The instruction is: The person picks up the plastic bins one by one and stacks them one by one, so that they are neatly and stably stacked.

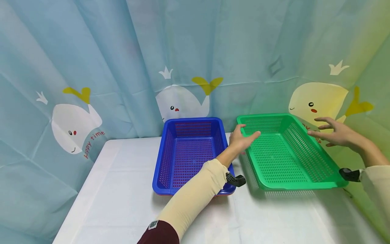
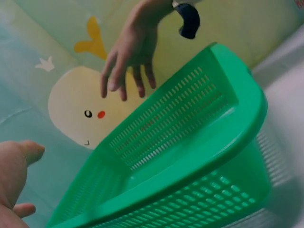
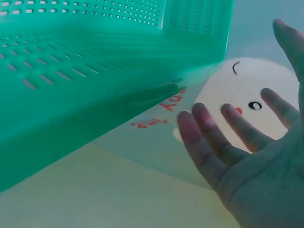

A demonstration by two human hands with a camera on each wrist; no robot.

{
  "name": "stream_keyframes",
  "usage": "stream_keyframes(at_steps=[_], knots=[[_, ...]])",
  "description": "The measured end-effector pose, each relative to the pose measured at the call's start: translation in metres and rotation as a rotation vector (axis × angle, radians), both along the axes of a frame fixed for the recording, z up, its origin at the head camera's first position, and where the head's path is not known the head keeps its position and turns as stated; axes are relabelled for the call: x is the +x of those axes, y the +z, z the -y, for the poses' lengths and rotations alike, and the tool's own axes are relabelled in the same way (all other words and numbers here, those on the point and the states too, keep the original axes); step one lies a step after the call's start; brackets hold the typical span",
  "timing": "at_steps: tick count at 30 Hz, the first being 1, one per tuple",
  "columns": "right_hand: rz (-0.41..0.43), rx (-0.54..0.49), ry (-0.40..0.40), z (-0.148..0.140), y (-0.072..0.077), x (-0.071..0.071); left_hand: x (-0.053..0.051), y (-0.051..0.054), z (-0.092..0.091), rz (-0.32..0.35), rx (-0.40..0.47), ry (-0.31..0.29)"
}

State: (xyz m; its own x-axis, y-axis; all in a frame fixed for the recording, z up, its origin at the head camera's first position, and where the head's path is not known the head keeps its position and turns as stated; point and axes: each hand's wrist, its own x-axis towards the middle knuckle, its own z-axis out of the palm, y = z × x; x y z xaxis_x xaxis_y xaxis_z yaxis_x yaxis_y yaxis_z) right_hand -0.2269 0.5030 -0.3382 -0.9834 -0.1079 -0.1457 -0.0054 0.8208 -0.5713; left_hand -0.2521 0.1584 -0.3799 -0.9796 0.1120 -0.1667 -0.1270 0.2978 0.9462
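A green perforated basket (image 1: 274,156) stands at the right of the white table. My left hand (image 1: 242,139) is at its left rim with fingers and thumb spread; whether it touches the rim I cannot tell. Off the basket's right side, my right hand (image 1: 339,134) hangs in the air, fingers apart and holding nothing. The left wrist view has the green basket (image 2: 171,185) below the right hand (image 2: 133,52), and part of the left hand (image 2: 14,175) at the left edge. In the right wrist view the right hand (image 3: 266,175) is separate from the basket (image 3: 95,95).
A blue basket (image 1: 193,161) stands left of the green one, under my left forearm, with a red edge showing beneath it. The white table (image 1: 115,196) extends to the left. Behind hangs a light blue curtain (image 1: 115,67) with whale prints.
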Motion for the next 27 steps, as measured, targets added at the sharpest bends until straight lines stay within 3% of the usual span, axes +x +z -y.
stream_keyframes(at_steps=[4,8,20,27], knots=[[0.076,-0.074,0.011,-0.01,-0.007,0.001,-0.001,-0.003,-0.002,0.104,0.083,0.018],[0.142,-0.14,0.038,-0.02,-0.016,0.003,-0.001,-0.007,-0.003,0.167,0.129,0.008],[0.22,-0.242,0.14,-0.041,-0.03,-0.002,0.001,-0.009,0.003,0.209,0.228,-0.018],[0.256,-0.295,0.161,-0.044,-0.032,-0.005,0.0,-0.009,0.004,0.224,0.234,-0.041]])
